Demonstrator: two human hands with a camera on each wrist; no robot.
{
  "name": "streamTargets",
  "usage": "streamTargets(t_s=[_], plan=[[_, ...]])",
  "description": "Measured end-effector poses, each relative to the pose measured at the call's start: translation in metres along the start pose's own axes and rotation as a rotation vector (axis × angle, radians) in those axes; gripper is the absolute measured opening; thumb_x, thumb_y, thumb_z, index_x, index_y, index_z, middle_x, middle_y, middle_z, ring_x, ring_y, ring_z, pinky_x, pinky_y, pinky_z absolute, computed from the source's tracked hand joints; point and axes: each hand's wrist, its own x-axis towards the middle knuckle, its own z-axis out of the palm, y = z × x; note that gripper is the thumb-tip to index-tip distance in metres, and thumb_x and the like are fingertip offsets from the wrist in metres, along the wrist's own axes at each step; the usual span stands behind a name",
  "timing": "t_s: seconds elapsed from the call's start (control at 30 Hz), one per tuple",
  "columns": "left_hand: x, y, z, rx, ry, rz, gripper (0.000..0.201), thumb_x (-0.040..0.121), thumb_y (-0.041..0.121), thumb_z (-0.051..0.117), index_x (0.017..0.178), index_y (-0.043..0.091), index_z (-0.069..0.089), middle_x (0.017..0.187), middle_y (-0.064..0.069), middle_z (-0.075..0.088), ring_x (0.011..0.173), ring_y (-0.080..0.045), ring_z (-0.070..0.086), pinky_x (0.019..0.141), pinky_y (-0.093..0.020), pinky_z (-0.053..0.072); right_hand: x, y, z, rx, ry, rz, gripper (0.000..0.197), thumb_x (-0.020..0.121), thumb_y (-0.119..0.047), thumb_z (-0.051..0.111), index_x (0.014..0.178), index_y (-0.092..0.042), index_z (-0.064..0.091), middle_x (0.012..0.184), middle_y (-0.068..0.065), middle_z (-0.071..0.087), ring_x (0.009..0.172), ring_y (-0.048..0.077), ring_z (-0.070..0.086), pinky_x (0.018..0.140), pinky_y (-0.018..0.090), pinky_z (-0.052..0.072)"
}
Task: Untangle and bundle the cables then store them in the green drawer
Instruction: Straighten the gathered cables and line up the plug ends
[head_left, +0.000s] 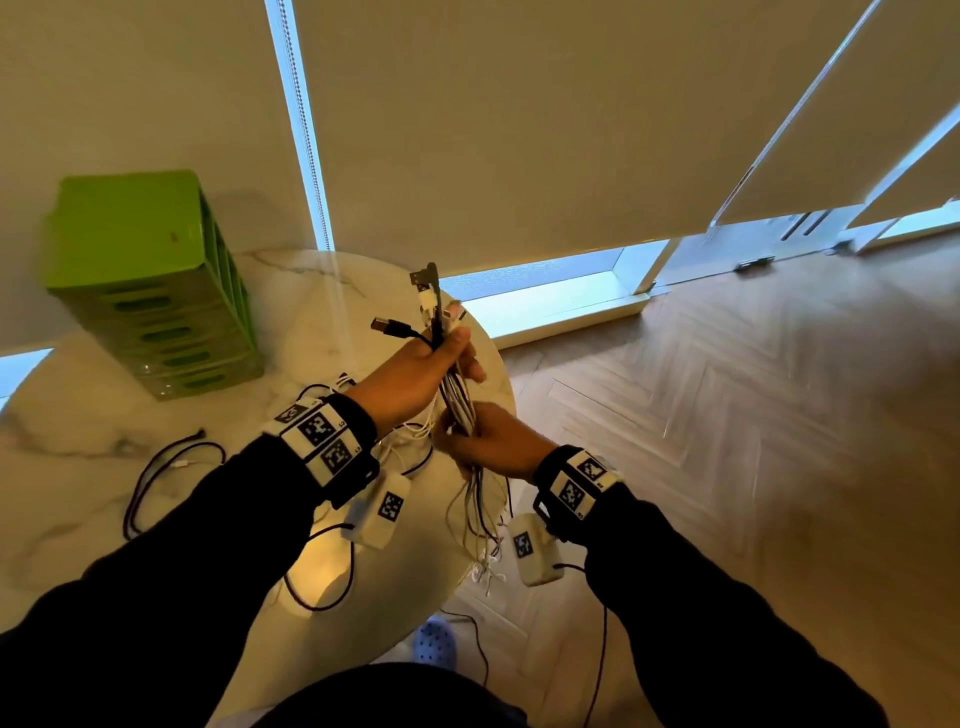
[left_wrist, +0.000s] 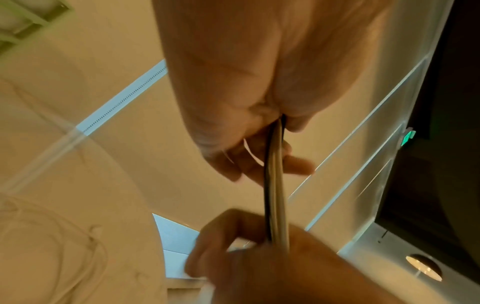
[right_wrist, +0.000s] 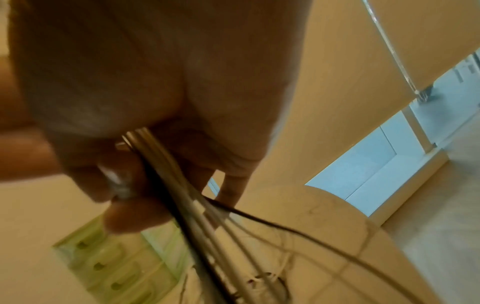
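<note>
Both grips are wrapped round the cable bundle (head_left: 457, 400) – left hand (head_left: 415, 376) up top, right hand (head_left: 493, 441) below (plug ends poking upward) – above the desk (head_left: 78, 467), green drawer unit (head_left: 150, 280) off left.

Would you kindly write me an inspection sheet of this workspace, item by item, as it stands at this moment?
Surface: round marble-look table, partly bare.
Job's things: cable bundle, black and white, held upright above the table edge, plugs on top, loose ends hanging; green drawer unit at the table's back left, drawers shut.
Clutter: a loose black cable lying on the table.
Grippers: left hand grips the bundle high up; right hand grips it lower down.
Cables: wrist-camera leads trail from both wrists.
Surroundings: drawn roller blinds, herringbone wood floor, a blue clog below.
</note>
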Motion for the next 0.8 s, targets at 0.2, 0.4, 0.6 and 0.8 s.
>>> streamTargets(t_s=[0.2, 0.4, 0.6, 0.8], plan=[[-0.003, -0.003, -0.008, 0.250, 0.089, 0.007, 0.072, 0.094, 0.068, 0.040, 0.103, 0.002, 0.068, 0.097, -0.016, 0.072, 0.085, -0.023, 0.066, 0.089, -0.042, 0.050, 0.003, -0.028, 0.014, 0.423, 0.223, -0.072, 0.014, 0.103, -0.012, 0.041, 0.111, -0.021, 0.048, 0.064, -0.004, 0.033, 0.053, 0.009, 0.030, 0.050, 0.026, 0.027], [-0.005, -0.008, -0.005, -0.189, 0.304, 0.235, 0.092, 0.077, 0.010, 0.086, 0.141, 0.046, 0.031, 0.136, 0.000, 0.057, 0.112, -0.017, 0.068, 0.089, -0.038, 0.060, -0.006, -0.035, 0.009, 0.477, 0.141, 0.043, 0.028, 0.102, -0.014, 0.037, 0.075, -0.019, 0.042, 0.057, -0.008, 0.031, 0.047, 0.007, 0.024, 0.047, 0.023, 0.022], [0.000, -0.006, -0.005, -0.032, 0.302, 0.471, 0.090, 0.074, 0.024, 0.090, 0.145, 0.033, 0.035, 0.120, 0.001, 0.060, 0.095, -0.016, 0.065, 0.088, -0.037, 0.058, -0.016, -0.045, 0.003, 0.482, 0.064, 0.025, 0.029, 0.098, -0.008, 0.034, 0.072, -0.019, 0.037, 0.055, -0.002, 0.031, 0.046, 0.011, 0.024, 0.048, 0.025, 0.023], [0.000, 0.001, 0.004, 0.042, 0.421, 0.502, 0.036, 0.092, 0.015, 0.073, 0.118, 0.021, 0.049, 0.092, 0.002, 0.055, 0.079, -0.007, 0.059, 0.076, -0.016, 0.049, -0.018, -0.052, 0.005, 0.388, 0.112, 0.008, 0.019, 0.100, -0.011, 0.040, 0.082, -0.016, 0.041, 0.061, -0.004, 0.035, 0.049, 0.010, 0.027, 0.050, 0.026, 0.025]])
